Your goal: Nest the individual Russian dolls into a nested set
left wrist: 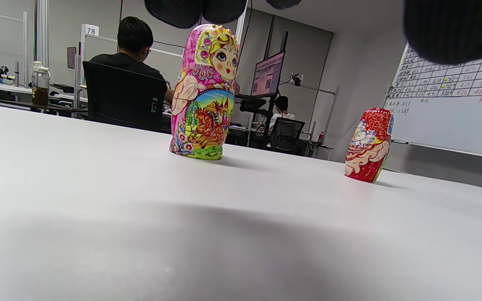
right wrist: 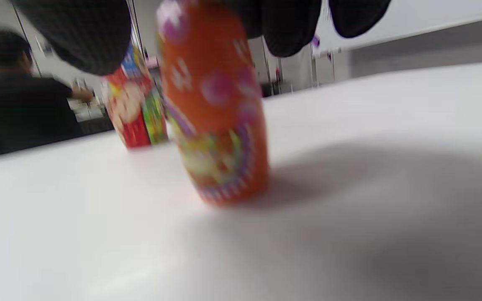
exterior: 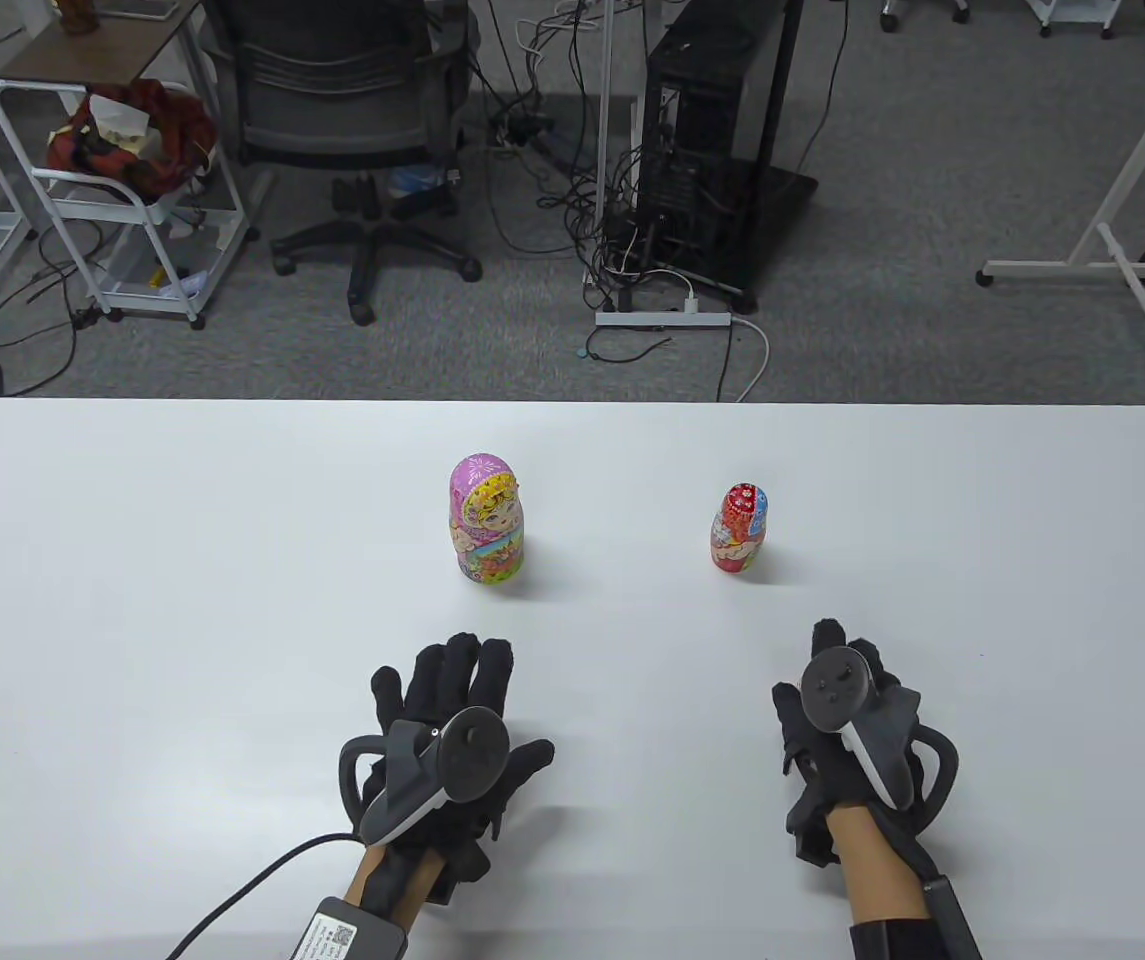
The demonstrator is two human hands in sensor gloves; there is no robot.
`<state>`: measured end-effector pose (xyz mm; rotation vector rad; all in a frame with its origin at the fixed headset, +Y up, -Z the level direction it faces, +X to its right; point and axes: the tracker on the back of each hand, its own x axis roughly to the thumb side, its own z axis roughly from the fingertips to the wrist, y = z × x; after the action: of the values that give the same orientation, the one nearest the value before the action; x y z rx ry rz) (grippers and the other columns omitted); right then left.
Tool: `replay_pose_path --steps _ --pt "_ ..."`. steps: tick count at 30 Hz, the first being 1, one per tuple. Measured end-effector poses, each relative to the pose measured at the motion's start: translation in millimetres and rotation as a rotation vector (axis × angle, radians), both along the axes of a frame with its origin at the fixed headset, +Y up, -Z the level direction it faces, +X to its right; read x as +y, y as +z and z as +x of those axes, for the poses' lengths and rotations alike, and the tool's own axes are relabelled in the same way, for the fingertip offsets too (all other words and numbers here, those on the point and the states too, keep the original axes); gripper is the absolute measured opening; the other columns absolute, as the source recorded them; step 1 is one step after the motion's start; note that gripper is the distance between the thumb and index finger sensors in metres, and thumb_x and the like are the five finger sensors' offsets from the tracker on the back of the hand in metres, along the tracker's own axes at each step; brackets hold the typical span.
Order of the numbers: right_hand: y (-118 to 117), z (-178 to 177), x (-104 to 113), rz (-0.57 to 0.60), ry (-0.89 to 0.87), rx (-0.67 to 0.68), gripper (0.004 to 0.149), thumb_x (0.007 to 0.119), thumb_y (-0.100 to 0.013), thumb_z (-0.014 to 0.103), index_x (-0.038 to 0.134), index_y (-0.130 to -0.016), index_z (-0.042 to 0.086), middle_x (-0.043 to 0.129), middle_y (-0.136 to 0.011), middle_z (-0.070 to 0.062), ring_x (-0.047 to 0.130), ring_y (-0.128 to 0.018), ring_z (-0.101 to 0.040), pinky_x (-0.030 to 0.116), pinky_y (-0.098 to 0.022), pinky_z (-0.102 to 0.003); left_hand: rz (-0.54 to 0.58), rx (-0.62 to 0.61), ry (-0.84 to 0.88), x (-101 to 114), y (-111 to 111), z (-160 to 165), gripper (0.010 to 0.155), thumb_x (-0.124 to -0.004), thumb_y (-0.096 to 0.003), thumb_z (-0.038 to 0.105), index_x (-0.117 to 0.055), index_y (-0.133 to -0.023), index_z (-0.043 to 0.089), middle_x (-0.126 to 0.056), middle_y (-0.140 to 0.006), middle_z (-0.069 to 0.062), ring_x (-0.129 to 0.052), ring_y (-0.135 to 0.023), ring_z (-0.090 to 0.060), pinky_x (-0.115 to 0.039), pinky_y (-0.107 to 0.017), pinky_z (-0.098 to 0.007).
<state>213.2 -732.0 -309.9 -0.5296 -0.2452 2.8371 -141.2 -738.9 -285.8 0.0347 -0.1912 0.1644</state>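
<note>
A large pink doll (exterior: pixel 487 520) stands upright at mid-table; it also shows in the left wrist view (left wrist: pixel 205 92). A smaller red doll (exterior: pixel 738 528) stands to its right (left wrist: pixel 368 146) (right wrist: pixel 134 113). My left hand (exterior: pixel 492 705) lies open and empty over the table, fingers spread, just in front of the pink doll. My right hand (exterior: pixel 837 690) is in front of the red doll. In the right wrist view its fingers (right wrist: pixel 78 33) close around the top of a small orange doll (right wrist: pixel 216 113) that stands slightly tilted on the table. The table view hides this doll under the hand.
The white table (exterior: pixel 132 600) has its far edge behind the dolls. Beyond it on the floor are an office chair (exterior: pixel 352 110), a white cart (exterior: pixel 132 200), a computer tower (exterior: pixel 702 130) and cables.
</note>
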Motion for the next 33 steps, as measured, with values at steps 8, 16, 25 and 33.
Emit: replay_pose_path --steps 8,16,25,33 --pt "-56 -43 58 0.081 -0.001 -0.052 0.074 0.068 -0.049 0.062 0.021 -0.103 0.046 0.017 -0.118 0.001 0.027 -0.113 -0.03 0.035 -0.083 -0.057 -0.014 0.005 -0.015 -2 -2 3 0.1 -0.066 -0.0398 0.074 -0.014 -0.111 0.027 -0.019 -0.119 -0.015 -0.03 -0.11 -0.041 -0.021 -0.069 -0.077" --pt "-147 -75 41 -0.231 0.056 -0.24 0.082 0.058 -0.051 0.072 -0.013 -0.091 0.059 -0.024 -0.108 0.002 -0.009 -0.111 -0.028 0.015 -0.087 -0.055 -0.056 -0.001 -0.037 -5 -7 4 0.1 -0.066 -0.0403 0.074 -0.013 -0.111 0.028 -0.02 -0.119 -0.015 -0.03 -0.11 -0.041 -0.021 -0.069 -0.076" --pt "-174 -74 11 -0.422 0.009 -0.294 0.064 0.056 -0.059 0.059 0.005 -0.098 0.062 0.008 -0.121 0.002 0.04 -0.119 -0.02 0.038 -0.089 -0.051 -0.064 -0.036 -0.056 -3 -8 9 0.099 -0.065 -0.0405 0.074 -0.012 -0.111 0.029 -0.02 -0.12 -0.014 -0.031 -0.11 -0.041 -0.02 -0.07 -0.076" --pt "-167 -82 18 -0.279 0.041 -0.247 0.059 0.066 -0.057 0.054 0.024 -0.099 0.057 0.031 -0.117 0.001 0.064 -0.104 -0.021 0.056 -0.082 -0.044 -0.035 -0.055 -0.057 2 -4 13 0.1 -0.065 -0.0403 0.074 -0.01 -0.11 0.03 -0.021 -0.12 -0.014 -0.032 -0.111 -0.041 -0.021 -0.07 -0.076"
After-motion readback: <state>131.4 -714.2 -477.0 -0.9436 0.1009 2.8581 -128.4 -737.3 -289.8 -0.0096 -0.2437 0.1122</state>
